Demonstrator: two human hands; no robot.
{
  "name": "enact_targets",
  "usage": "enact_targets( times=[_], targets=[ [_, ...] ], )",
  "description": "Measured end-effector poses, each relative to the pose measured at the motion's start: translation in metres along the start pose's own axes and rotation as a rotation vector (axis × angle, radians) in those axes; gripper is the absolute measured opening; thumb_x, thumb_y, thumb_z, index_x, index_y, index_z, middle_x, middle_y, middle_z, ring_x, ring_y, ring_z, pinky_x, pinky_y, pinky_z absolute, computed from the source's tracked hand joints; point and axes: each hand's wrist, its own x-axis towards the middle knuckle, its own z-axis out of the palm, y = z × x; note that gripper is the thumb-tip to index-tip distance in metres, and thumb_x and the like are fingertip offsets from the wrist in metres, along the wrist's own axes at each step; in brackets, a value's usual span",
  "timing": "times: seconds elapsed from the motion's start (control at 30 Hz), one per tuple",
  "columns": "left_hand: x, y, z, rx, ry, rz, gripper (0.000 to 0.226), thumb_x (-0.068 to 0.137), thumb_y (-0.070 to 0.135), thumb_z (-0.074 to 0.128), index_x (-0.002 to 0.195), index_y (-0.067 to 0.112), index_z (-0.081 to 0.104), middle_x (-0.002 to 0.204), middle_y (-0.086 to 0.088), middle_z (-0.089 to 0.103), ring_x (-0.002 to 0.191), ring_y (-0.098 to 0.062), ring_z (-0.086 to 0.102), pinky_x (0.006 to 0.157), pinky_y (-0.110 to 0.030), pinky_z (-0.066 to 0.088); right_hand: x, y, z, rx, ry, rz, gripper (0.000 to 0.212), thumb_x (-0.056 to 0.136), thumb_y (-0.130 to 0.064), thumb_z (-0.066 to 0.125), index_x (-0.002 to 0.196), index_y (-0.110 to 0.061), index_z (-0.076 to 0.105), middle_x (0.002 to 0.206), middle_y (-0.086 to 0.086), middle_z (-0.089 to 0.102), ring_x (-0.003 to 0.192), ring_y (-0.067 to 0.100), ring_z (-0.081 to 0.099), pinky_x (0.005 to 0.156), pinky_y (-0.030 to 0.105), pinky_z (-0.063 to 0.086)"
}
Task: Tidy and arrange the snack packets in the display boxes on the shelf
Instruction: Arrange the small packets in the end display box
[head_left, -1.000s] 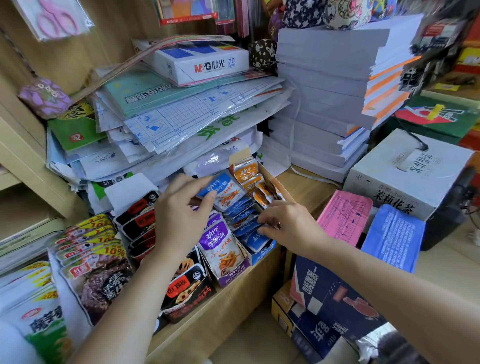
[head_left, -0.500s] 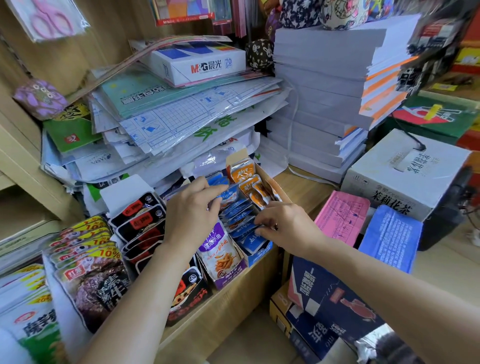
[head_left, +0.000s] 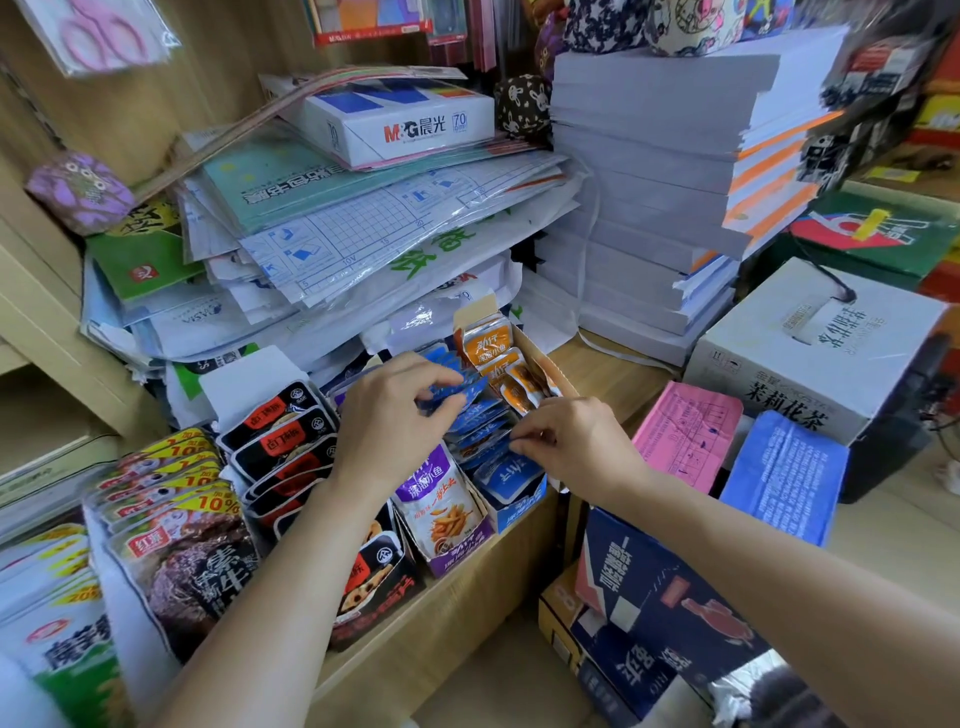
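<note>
The blue packets (head_left: 480, 423) are small and glossy, standing overlapped in a row in their box (head_left: 519, 512). The left hand (head_left: 387, 415) pinches one; the right hand (head_left: 571, 441) pinches another.

A white M&G paper box (head_left: 400, 122) lies atop a slanting pile of plastic-wrapped sheets (head_left: 363, 228), left of a tall stack of white paper reams (head_left: 649, 208), with a white carton (head_left: 810, 358), a pink pack (head_left: 685, 434) and a blue pack (head_left: 784, 478) at right.
</note>
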Motion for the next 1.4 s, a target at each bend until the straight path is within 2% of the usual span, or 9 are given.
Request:
enact_targets(
  times=[0.17,0.37,0.47,0.6,0.7,0.77,0.9,1.1,1.4],
  targets=[
    [0.004,-0.002,0.006,0.026,-0.072,-0.085,0.007,0.076,0.023,0.087,0.076,0.022,0.079,0.076,0.014,0.065,0.066,-0.002,0.060,0.062,-0.031,0.055,0.007,-0.005,0.001,0.053,0.093,0.092,0.008,0.090,-0.021,0.074,0.096,-0.019,0.079,0.093,-0.005,0.073,0.083,0.006,0.066,0.073,0.026,0.059],
    [0.003,-0.002,0.007,0.046,-0.090,-0.145,0.010,0.078,0.031,0.085,0.085,0.027,0.080,0.081,0.015,0.065,0.068,-0.002,0.058,0.061,-0.023,0.049,0.019,-0.009,0.003,0.066,0.128,0.147,0.004,0.089,-0.022,0.075,0.092,-0.021,0.078,0.089,-0.006,0.072,0.079,0.007,0.067,0.067,0.024,0.059],
    [-0.001,-0.005,0.004,0.000,-0.154,-0.117,0.016,0.082,0.027,0.081,0.095,0.032,0.075,0.089,0.017,0.062,0.072,0.001,0.058,0.067,-0.029,0.057,0.021,-0.004,-0.008,0.051,-0.053,0.091,0.002,0.086,-0.020,0.078,0.086,-0.019,0.076,0.085,-0.011,0.068,0.077,0.004,0.066,0.070,0.024,0.059],
    [-0.004,-0.005,0.003,0.025,-0.193,-0.058,0.019,0.085,0.017,0.076,0.086,0.035,0.068,0.099,0.019,0.056,0.082,-0.002,0.058,0.065,-0.037,0.058,0.010,0.008,-0.016,-0.027,-0.227,-0.068,0.010,0.084,-0.025,0.079,0.091,-0.019,0.078,0.094,-0.010,0.064,0.083,0.003,0.061,0.074,0.026,0.055],
    [-0.006,0.002,0.001,0.097,-0.289,-0.019,0.017,0.079,0.038,0.080,0.092,0.042,0.070,0.108,0.022,0.045,0.096,-0.002,0.049,0.057,-0.026,0.048,0.004,0.010,-0.013,-0.003,-0.209,-0.091,0.018,0.089,-0.035,0.071,0.091,-0.019,0.079,0.095,-0.008,0.067,0.089,0.006,0.062,0.076,0.029,0.055],
    [-0.007,0.003,0.001,0.140,-0.339,0.008,0.036,0.071,0.048,0.083,0.104,0.044,0.069,0.113,0.019,0.042,0.102,-0.002,0.043,0.057,-0.017,0.038,0.004,0.008,-0.010,0.018,-0.151,-0.082,0.017,0.092,-0.032,0.070,0.088,-0.017,0.078,0.090,-0.008,0.069,0.084,0.007,0.064,0.073,0.030,0.055],
    [-0.007,0.001,0.004,0.157,-0.253,-0.013,0.027,0.078,0.035,0.082,0.103,0.038,0.071,0.110,0.018,0.044,0.097,-0.003,0.043,0.056,-0.018,0.038,0.005,0.000,-0.003,0.054,-0.045,-0.004,0.007,0.091,-0.025,0.073,0.094,-0.020,0.077,0.083,-0.010,0.071,0.072,0.002,0.065,0.066,0.020,0.054],
    [-0.007,-0.001,0.006,0.153,-0.131,-0.035,0.018,0.085,0.024,0.078,0.100,0.032,0.072,0.109,0.014,0.050,0.103,-0.011,0.053,0.062,-0.025,0.045,0.013,-0.003,0.004,-0.123,-0.093,-0.047,0.023,0.093,-0.027,0.069,0.115,-0.027,0.074,0.103,-0.008,0.075,0.091,0.009,0.068,0.077,0.034,0.058],
    [-0.005,-0.002,0.004,0.117,-0.086,-0.119,0.019,0.088,0.021,0.075,0.100,0.035,0.071,0.108,0.016,0.049,0.102,-0.011,0.056,0.060,-0.023,0.046,0.019,-0.002,-0.002,-0.085,0.038,-0.071,0.006,0.093,-0.022,0.068,0.093,-0.021,0.074,0.093,-0.009,0.062,0.081,0.005,0.057,0.067,0.027,0.051]
  ],
)
